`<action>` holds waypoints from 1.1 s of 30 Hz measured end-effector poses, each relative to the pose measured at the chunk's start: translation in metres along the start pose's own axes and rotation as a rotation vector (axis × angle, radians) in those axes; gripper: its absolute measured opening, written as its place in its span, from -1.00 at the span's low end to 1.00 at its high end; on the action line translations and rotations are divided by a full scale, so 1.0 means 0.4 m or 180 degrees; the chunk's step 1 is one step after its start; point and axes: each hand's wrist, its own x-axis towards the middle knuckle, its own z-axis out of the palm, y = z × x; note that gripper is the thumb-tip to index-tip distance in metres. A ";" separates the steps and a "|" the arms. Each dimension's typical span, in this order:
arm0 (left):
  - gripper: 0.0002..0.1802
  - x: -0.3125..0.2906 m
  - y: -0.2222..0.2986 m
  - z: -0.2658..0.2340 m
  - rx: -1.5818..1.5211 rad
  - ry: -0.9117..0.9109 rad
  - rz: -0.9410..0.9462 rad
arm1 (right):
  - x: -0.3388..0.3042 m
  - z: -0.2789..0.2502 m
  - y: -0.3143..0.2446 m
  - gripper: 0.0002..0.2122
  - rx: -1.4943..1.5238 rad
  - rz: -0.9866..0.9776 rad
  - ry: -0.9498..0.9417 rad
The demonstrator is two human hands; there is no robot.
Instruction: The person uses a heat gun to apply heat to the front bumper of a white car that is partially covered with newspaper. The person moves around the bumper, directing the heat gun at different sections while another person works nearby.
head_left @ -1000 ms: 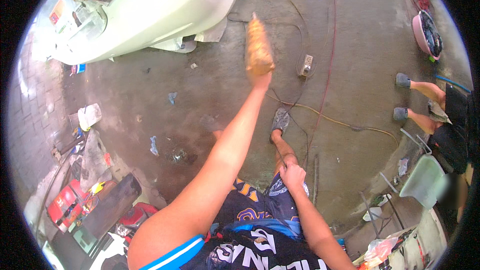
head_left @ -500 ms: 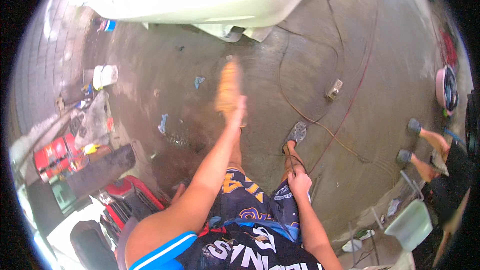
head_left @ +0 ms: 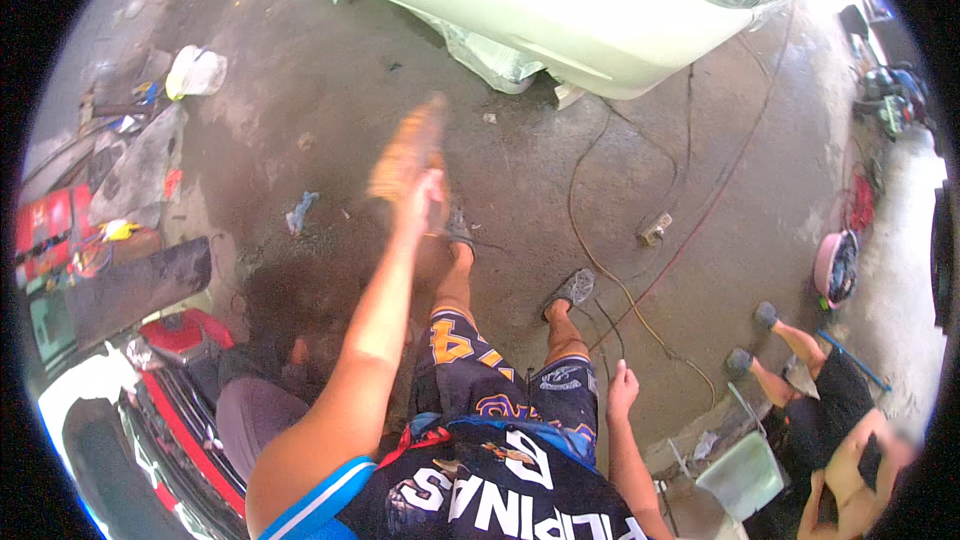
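Observation:
Ahead of my body, my left hand (head_left: pixel 422 202) is closed around an elongated orange thing (head_left: pixel 408 148). Motion smears it, so its kind does not show. A short dark cord seems to trail near its lower end. Lower and to the right, beside my thigh, my right hand (head_left: pixel 622 392) has its fingers curled around a thin black cord (head_left: pixel 609 324), which runs up toward my right foot. Beyond the orange thing is a pale car body (head_left: pixel 590 25) with paper and plastic covering around it.
Cables and a hose (head_left: pixel 590 240) loop over the wet floor near a small box (head_left: pixel 655 229). A white bucket (head_left: pixel 200 71) and a blue rag (head_left: pixel 299 212) lie left; car parts (head_left: pixel 190 400) behind. Another person (head_left: pixel 835 390) sits near a pale chair (head_left: pixel 742 475) at right.
My view has shifted, bringing more of the car and the other person into sight. The orange thing has swung left and tilted. My right hand has moved away from my knee.

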 end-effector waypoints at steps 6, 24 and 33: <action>-0.86 0.097 0.148 -0.218 -0.1099 0.0664 0.0424 | -0.067 -0.038 -0.134 -0.58 0.1438 0.0397 0.0034; -0.78 -0.126 0.124 -0.072 0.0359 -0.1281 -0.0564 | -0.289 -0.200 -0.390 -0.65 0.3098 0.0551 0.1533; -0.83 0.042 0.414 -0.431 -0.0964 0.0722 0.0154 | -0.411 -0.147 -0.400 -0.62 0.2647 0.0430 0.0826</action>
